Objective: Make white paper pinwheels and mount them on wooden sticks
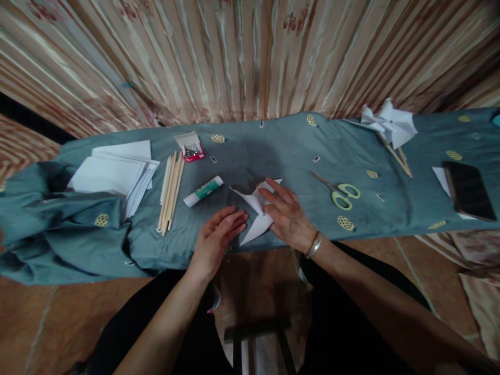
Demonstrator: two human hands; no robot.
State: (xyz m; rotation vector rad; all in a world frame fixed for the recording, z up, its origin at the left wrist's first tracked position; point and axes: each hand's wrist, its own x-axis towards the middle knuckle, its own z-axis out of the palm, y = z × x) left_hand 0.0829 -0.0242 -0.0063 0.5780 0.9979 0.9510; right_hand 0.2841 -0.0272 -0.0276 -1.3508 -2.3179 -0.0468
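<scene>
A white paper pinwheel (pixel 258 204) with folded blades lies near the front edge of the cloth-covered table. My right hand (pixel 287 216) grips it from the right, fingers over its middle; the thumb is mostly hidden. Just left of the pinwheel, my left hand (pixel 219 234) rests with loosely bent fingers and nothing visible in them. A green and white glue stick (pixel 203 191) lies beyond the left hand. To the right of the pinwheel are scissors (pixel 339 194) with light green handles, their blades pointing away to the left.
Several wooden sticks (pixel 171 192) lie left of the glue stick, beside a stack of white paper (pixel 107 174). Behind them sits an open red box (pixel 192 152) of small metal pieces. Finished pinwheels on sticks (pixel 392 125) and a black phone (pixel 469 190) are at right. A curtain (pixel 242 62) hangs behind.
</scene>
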